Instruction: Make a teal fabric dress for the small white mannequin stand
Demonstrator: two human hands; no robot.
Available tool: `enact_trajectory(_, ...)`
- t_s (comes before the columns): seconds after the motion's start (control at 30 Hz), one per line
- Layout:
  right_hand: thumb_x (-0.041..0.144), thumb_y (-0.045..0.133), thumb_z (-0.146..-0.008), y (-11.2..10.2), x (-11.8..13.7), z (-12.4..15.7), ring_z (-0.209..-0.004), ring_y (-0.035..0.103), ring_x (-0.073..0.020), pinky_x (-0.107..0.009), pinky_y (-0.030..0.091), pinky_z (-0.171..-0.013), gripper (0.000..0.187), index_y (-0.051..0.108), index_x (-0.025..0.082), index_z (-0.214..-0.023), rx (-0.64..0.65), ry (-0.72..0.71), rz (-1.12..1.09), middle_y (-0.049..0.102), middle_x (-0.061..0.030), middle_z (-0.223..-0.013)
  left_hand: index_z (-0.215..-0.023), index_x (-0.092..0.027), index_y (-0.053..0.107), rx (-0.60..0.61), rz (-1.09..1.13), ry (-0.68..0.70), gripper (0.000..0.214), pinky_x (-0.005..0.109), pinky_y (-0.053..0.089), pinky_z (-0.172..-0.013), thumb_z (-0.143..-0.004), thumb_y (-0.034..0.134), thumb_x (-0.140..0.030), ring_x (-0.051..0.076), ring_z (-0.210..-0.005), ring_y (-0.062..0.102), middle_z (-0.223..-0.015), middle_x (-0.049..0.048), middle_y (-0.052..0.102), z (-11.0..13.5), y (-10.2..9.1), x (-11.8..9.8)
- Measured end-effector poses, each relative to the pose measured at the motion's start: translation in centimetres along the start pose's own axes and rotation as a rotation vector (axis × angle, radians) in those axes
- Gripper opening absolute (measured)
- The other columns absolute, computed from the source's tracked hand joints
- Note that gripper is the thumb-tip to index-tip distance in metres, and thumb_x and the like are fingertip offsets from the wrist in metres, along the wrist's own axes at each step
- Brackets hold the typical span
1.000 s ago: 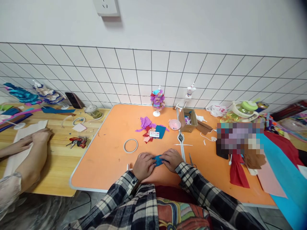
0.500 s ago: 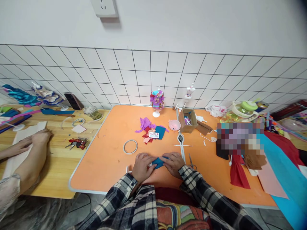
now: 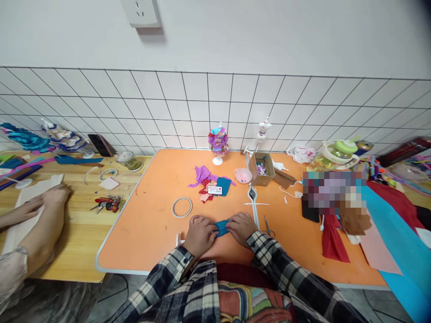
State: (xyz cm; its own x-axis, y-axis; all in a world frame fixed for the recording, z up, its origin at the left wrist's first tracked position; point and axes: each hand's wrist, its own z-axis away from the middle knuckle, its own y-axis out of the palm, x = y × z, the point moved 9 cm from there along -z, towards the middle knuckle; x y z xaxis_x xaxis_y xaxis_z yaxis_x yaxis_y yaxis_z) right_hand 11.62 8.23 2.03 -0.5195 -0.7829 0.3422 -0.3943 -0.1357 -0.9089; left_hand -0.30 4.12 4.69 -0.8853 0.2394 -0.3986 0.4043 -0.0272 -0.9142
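A small strip of blue crepe paper or cloth (image 3: 222,228) lies between my hands, low over the orange table (image 3: 144,233). My left hand (image 3: 201,234) pinches its left end with curled fingers. At the other end my right hand (image 3: 241,228) has its fingers closed on the strip. A white object (image 3: 178,240) is partly hidden behind my left wrist. Beyond the left hand lies a roll of tape (image 3: 182,207). Scissors (image 3: 268,227) rest just right of my right hand.
Coloured scraps (image 3: 204,176), a pink bowl (image 3: 243,176) and a cardboard box (image 3: 262,169) stand farther back. Behind them are a dressed miniature mannequin (image 3: 218,142) and a bare one (image 3: 263,130). At left, another person's hands (image 3: 50,197) press pale material. A jug (image 3: 336,156) stands right.
The blue strip now shows flatter and wider between my hands. My left fingers have curled more onto its end; the view has shifted slightly.
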Motion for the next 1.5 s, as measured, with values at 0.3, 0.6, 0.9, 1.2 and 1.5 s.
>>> enact_trajectory(0.3, 0.019, 0.054, -0.082, -0.6, 0.5, 2.2, -0.105, 0.051, -0.0234, -0.039, 0.034, -0.086, 0.041, 0.060, 0.031, -0.121, -0.034, -0.056, 0.075, 0.058, -0.0066, -0.127, -0.137, -0.027, 0.044, 0.046, 0.010, 0.039, 0.047, 0.039, 0.037, -0.091, -0.091, 0.049, -0.023, 0.023, -0.102, 0.052, -0.113, 0.0068, 0.064, 0.7, -1.6, -1.2)
enact_trajectory(0.6, 0.013, 0.047, -0.079, -1.3, -0.9, 3.7, -0.105, 0.053, -0.0234, -0.041, 0.041, -0.088, 0.045, 0.059, 0.025, -0.121, -0.097, 0.079, -0.020, 0.060, -0.0091, -0.121, -0.136, -0.033, 0.044, 0.213, -0.078, 0.050, 0.054, 0.038, 0.042, -0.095, -0.086, 0.049, -0.014, 0.024, -0.117, 0.050, -0.138, 0.0054, 0.049, 0.4, 2.6, 0.2)
enact_trajectory(0.9, 0.008, 0.049, -0.075, -0.7, -1.9, 4.3, -0.102, 0.053, -0.0218, -0.038, 0.045, -0.091, 0.045, 0.059, 0.019, -0.118, -0.056, 0.232, -0.133, 0.061, -0.0091, -0.113, -0.142, -0.014, 0.032, 0.171, -0.038, -0.174, 0.063, 0.030, 0.045, -0.089, -0.080, 0.041, -0.002, 0.022, -0.111, 0.057, -0.137, 0.0174, 0.046, -4.9, 1.4, -0.6)
enact_trajectory(1.2, 0.007, 0.044, -0.078, -1.2, -4.6, 10.7, -0.095, 0.059, -0.0234, -0.041, 0.047, -0.088, 0.038, 0.066, 0.021, -0.106, -0.078, 0.354, -0.065, 0.065, -0.0095, -0.101, -0.125, -0.029, 0.055, 0.431, 0.099, -0.185, 0.063, 0.037, 0.047, -0.087, -0.064, 0.071, -0.031, 0.029, -0.103, 0.062, -0.116, 0.0065, 0.066, 2.7, 1.0, 0.5)
enact_trajectory(1.5, 0.015, 0.050, -0.075, 1.2, -7.1, 15.3, -0.109, 0.057, -0.0277, -0.042, 0.047, -0.089, 0.040, 0.065, 0.031, -0.109, 0.035, 0.541, 0.076, 0.062, -0.0063, -0.122, -0.086, -0.034, 0.075, 0.533, 0.377, -0.070, 0.021, 0.039, 0.052, -0.078, -0.067, 0.068, -0.029, 0.023, -0.082, 0.065, -0.099, -0.0013, 0.070, 2.6, 1.5, -0.8)
